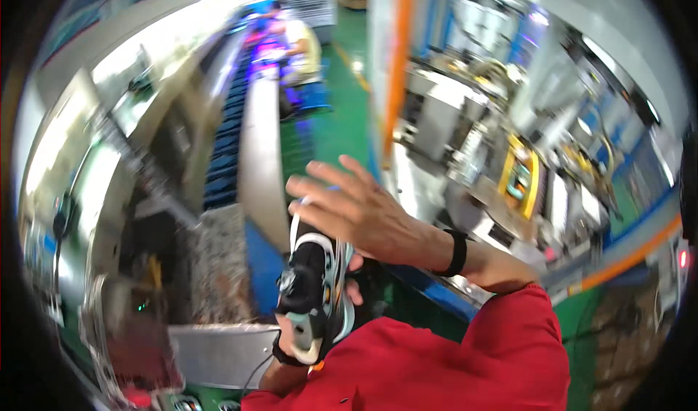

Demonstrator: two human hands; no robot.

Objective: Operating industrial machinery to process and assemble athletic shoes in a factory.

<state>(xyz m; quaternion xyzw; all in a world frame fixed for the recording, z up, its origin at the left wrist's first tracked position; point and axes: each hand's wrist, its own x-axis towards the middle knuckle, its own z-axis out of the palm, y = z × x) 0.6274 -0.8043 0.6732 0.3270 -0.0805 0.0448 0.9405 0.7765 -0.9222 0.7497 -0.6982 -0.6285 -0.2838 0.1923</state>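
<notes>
My left hand (pixel 285 336) is wrapped from below round a shoe (pixel 309 265), black with white and pale mint parts. Some of its fingertips show along the shoe's right side; the rest of the hand is hidden beneath. The shoe's heel end is toward me. Over the far end of the shoe, my right hand (pixel 356 204) is spread with its fingers stretched out, hiding the toe. Whether the right palm touches the shoe, I cannot tell. Both wrists wear a black band.
A long conveyor (pixel 222 153) with dark rollers runs away on the left, beside a pale ledge (pixel 260 138). Machinery (pixel 465 131) in an orange-edged frame stands right. Far off, a person (pixel 299 47) sits on a blue stool (pixel 314 94). A metal plate (pixel 222 353) lies at lower left.
</notes>
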